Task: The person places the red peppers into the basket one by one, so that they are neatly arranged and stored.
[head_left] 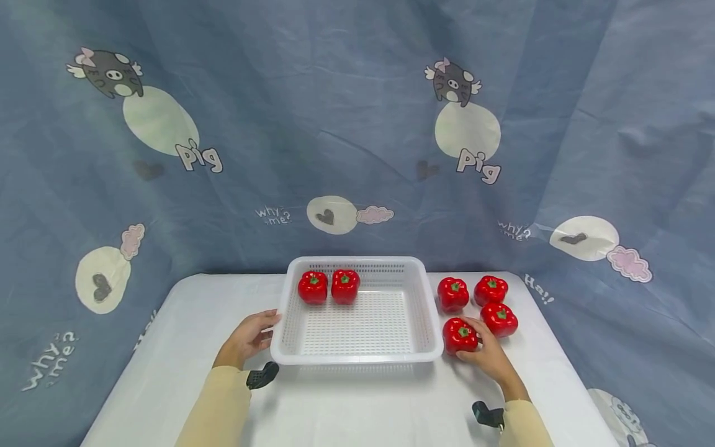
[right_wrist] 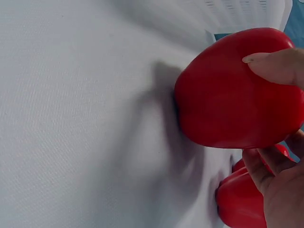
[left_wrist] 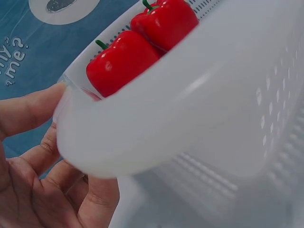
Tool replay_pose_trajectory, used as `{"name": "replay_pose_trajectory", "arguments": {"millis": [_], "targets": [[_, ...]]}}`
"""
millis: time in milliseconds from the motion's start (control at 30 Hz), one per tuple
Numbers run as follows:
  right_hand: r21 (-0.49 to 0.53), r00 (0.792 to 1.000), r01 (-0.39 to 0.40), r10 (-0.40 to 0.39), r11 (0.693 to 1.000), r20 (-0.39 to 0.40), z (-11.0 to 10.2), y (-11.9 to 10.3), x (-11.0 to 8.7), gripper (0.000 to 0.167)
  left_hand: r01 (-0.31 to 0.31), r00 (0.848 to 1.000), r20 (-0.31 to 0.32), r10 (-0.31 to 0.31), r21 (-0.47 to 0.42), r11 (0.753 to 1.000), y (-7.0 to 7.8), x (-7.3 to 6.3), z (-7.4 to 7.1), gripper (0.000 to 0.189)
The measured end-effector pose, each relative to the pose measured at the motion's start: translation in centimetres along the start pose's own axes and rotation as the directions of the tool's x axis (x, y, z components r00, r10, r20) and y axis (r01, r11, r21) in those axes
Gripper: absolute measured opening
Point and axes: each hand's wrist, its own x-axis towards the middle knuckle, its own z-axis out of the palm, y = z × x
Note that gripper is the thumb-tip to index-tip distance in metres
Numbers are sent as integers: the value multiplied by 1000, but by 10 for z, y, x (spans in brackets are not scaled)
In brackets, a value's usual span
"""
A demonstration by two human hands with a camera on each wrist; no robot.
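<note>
A white plastic basket (head_left: 357, 359) stands mid-table with two red bell peppers (head_left: 313, 287) (head_left: 345, 286) along its back wall. At its left side my left hand (head_left: 254, 335) holds the rim (left_wrist: 128, 137), one fingertip at the edge and other fingers curled beneath. To the right of the basket, my right hand (head_left: 487, 352) grips another red bell pepper (head_left: 459, 336), with the thumb on one side and fingers on the other. In the right wrist view this pepper (right_wrist: 232, 95) fills much of the frame, its shadow beside it on the table.
Beyond and beside my right hand sit three more red bell peppers (head_left: 452, 293) (head_left: 491, 290) (head_left: 499, 319). A white cloth covers the table (head_left: 357, 410). Behind it hangs a blue curtain (head_left: 357, 124) printed with cartoon pigs.
</note>
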Motion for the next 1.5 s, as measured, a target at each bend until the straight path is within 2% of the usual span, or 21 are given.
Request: {"name": "replay_pose_trajectory", "arguments": {"millis": [167, 400, 700, 1067, 1500], "targets": [[-21, 1000, -5, 5, 1000, 3, -2, -1, 1, 83, -4, 1000, 18, 4, -11, 1000, 1, -3, -1, 54], [-37, 1000, -12, 12, 999, -4, -2, -4, 0, 81, -1, 1000, -3, 1, -12, 1000, 2, -3, -1, 53], [-43, 999, -38, 38, 998, -1, -4, -6, -2, 82, -7, 1000, 3, 7, -16, 1000, 0, -4, -2, 52], [-29, 1000, 14, -15, 999, -25, -17, -23, -6, 85, -2, 1000, 7, 3, -32, 999, 0, -4, -2, 53], [2, 998, 12, -12, 1000, -62, -32, -47, -9, 87, -6, 1000, 14, 7, -28, 1000, 0, -2, -2, 54]]}}
